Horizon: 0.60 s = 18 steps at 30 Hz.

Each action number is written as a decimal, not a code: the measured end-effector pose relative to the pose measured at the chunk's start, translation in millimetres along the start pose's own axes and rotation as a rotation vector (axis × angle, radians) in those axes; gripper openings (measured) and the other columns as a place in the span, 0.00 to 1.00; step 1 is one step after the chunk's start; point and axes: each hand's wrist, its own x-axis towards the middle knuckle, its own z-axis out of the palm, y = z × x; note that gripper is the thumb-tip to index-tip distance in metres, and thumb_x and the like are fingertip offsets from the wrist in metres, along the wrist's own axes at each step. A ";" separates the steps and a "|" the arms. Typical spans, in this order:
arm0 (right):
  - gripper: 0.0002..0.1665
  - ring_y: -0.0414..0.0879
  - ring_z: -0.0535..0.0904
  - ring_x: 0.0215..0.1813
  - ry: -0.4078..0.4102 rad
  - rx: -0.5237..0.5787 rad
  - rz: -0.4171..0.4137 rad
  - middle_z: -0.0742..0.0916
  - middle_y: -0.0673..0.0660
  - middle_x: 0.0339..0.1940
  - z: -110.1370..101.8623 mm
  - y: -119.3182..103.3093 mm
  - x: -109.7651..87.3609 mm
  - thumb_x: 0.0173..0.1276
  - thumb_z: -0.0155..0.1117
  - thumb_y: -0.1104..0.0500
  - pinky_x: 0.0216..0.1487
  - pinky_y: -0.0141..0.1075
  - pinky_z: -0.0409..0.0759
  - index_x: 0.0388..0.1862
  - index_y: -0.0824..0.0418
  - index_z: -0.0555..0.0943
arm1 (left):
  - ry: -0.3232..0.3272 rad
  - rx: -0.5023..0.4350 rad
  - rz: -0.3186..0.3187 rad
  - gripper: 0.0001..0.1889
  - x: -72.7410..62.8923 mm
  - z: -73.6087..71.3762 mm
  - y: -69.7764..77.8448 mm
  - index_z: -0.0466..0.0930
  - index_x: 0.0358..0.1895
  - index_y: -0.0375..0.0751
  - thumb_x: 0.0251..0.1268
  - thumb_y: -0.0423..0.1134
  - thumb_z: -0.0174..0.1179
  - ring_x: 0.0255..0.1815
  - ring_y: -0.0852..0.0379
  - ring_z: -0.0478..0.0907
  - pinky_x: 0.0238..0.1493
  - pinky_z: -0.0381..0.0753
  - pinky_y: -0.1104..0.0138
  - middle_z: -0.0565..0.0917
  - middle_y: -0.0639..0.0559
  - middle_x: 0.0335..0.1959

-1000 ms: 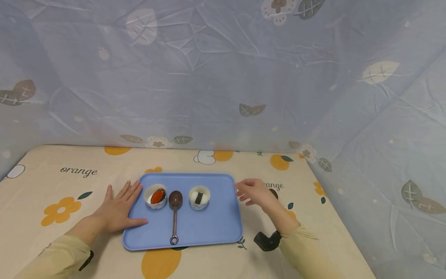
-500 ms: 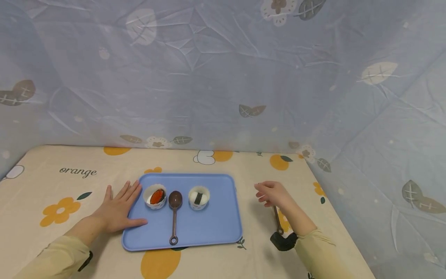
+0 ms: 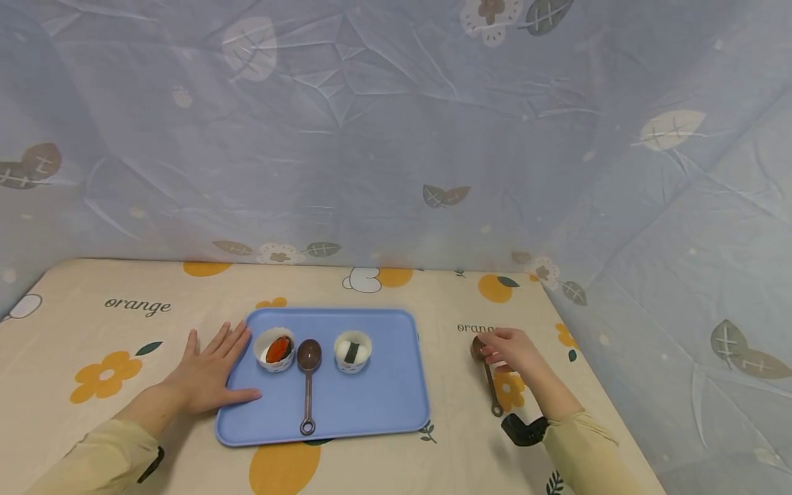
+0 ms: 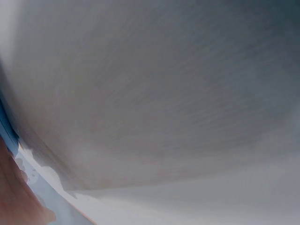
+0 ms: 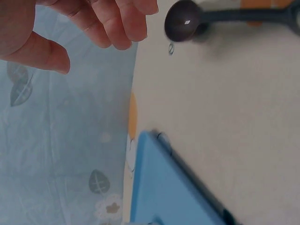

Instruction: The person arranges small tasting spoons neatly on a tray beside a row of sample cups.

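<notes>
My left hand (image 3: 207,378) lies with fingers spread on the left edge of a blue tray (image 3: 383,409). On the tray a brown spoon (image 3: 309,357) lies between two small white cups. The left cup (image 3: 264,344) holds an orange-red topped sushi piece (image 3: 280,349); in the right cup (image 3: 354,366) sits a white rice piece with a dark strip (image 3: 351,352). Right of the tray, my right hand (image 3: 513,354) hovers with loosely bent fingers beside a second brown spoon (image 3: 493,399). The right wrist view shows a gap between the fingertips (image 5: 136,35) and that spoon's bowl (image 5: 180,21).
A cream tablecloth (image 3: 458,385) printed with oranges and flowers covers the table. Grey-blue patterned cloth (image 3: 371,137) hangs behind it and along the right side. The left wrist view is mostly a grey blur.
My right hand has moved to the right, from the tray's right edge to over the second spoon, then just past its bowl. The left hand and the things on the tray stay put.
</notes>
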 end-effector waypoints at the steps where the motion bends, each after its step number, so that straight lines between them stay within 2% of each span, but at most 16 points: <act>1: 0.24 0.42 0.81 0.32 0.003 -0.007 0.002 0.85 0.63 0.37 -1.4 2.3 0.0 0.69 0.54 0.52 0.37 0.41 0.83 0.52 0.72 0.75 | 0.000 -0.001 0.001 0.59 -0.1 -0.1 -0.1 0.48 0.72 0.31 0.46 0.73 0.55 0.74 0.33 0.44 0.63 0.28 0.31 0.50 0.35 0.74; 7: 0.25 0.42 0.81 0.30 0.033 -0.031 0.028 0.85 0.62 0.35 -6.8 16.3 1.7 0.68 0.54 0.52 0.37 0.41 0.82 0.52 0.72 0.76 | 0.003 0.003 0.003 0.59 0.2 1.0 -1.3 0.49 0.72 0.31 0.46 0.73 0.55 0.74 0.33 0.44 0.63 0.28 0.31 0.50 0.35 0.74; 18: 0.25 0.49 0.81 0.35 0.054 -0.056 0.099 0.85 0.64 0.36 -6.6 32.4 7.2 0.67 0.54 0.51 0.39 0.42 0.82 0.49 0.73 0.76 | 0.010 0.001 0.004 0.59 0.0 1.5 -1.6 0.49 0.72 0.31 0.46 0.73 0.55 0.74 0.33 0.45 0.63 0.29 0.30 0.50 0.35 0.74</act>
